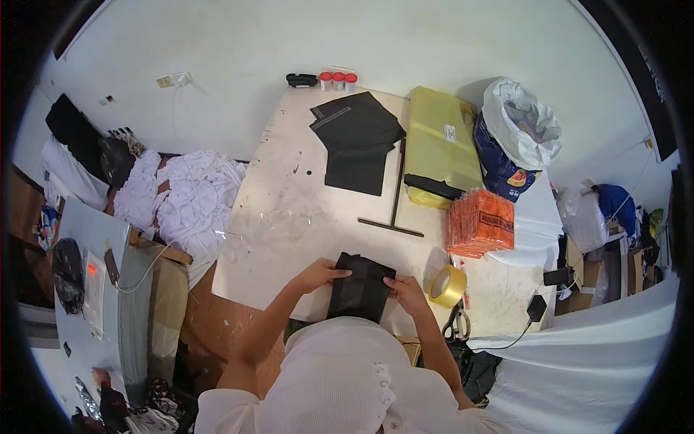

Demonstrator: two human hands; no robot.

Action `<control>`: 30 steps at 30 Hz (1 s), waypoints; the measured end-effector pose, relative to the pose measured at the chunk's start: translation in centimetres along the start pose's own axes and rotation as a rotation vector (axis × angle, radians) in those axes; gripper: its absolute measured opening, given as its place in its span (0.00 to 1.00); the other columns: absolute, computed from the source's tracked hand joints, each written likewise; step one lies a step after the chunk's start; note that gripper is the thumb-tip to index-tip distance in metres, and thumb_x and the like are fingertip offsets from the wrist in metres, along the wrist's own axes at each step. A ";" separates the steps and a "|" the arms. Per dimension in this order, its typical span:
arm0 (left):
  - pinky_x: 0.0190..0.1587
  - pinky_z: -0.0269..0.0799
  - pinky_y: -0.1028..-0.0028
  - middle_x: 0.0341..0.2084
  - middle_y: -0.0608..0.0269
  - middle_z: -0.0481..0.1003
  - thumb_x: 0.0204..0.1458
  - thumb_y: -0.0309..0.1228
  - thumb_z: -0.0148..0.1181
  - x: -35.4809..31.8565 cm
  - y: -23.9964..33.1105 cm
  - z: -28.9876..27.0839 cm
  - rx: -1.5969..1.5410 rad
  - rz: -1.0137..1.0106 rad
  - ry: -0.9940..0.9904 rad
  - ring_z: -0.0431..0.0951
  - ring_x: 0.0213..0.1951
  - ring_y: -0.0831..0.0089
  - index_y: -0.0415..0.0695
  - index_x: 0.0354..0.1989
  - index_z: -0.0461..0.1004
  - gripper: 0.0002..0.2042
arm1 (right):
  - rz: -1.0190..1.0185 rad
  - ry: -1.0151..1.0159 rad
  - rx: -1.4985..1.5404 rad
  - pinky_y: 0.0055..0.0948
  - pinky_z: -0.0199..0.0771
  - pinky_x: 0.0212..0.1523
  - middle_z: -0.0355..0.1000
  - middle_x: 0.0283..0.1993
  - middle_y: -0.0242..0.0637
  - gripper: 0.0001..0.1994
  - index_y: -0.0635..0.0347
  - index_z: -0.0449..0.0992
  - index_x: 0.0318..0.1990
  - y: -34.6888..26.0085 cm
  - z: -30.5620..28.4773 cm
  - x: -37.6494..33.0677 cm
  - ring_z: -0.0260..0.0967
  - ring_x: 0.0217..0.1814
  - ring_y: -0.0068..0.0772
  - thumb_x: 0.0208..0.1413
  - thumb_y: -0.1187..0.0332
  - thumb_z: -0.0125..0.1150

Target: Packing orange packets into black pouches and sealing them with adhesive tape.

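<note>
At the table's front edge, close to my body, I hold a black plastic bag [361, 288] that looks like a mailing bag. My left hand [320, 275] pinches its upper left side, thumb on top. The right edge is gripped by my right hand [407, 294], also with the thumb on top. Whether anything is inside the bag cannot be seen. Farther back, several flat black bags [356, 155] lie overlapping on the white table [264, 217]. Right of my right hand are a roll of yellow tape [460, 283] and black-handled scissors [455, 327].
A stack of orange packets [480, 224] stands at right, before a yellow wrapped package [437, 148] and an open sack [499, 159]. A dark T-shaped bar [397, 195] lies mid-table. Three red-lidded jars [338, 81] stand by the wall. White cloth [199, 188] is heaped at left.
</note>
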State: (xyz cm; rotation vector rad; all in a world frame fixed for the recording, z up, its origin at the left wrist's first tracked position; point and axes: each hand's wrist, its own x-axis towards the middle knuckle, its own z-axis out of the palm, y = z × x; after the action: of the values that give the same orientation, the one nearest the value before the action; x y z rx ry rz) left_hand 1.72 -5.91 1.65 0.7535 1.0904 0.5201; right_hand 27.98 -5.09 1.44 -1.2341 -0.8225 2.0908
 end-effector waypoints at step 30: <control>0.54 0.59 0.71 0.48 0.57 0.69 0.54 0.35 0.50 -2.9 2.9 -1.8 -0.198 0.254 -0.344 0.67 0.51 0.68 0.46 0.49 0.71 0.15 | -0.433 -0.227 -0.664 0.22 0.70 0.41 0.75 0.36 0.42 0.12 0.67 0.78 0.29 -2.2 -0.5 -1.1 0.71 0.40 0.28 0.42 0.88 0.49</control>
State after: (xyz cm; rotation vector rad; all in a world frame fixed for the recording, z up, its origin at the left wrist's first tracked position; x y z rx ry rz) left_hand -1.16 -5.59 5.12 0.7768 0.6175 0.6751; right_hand 29.21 -4.39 3.47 -0.9938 -1.8108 1.6617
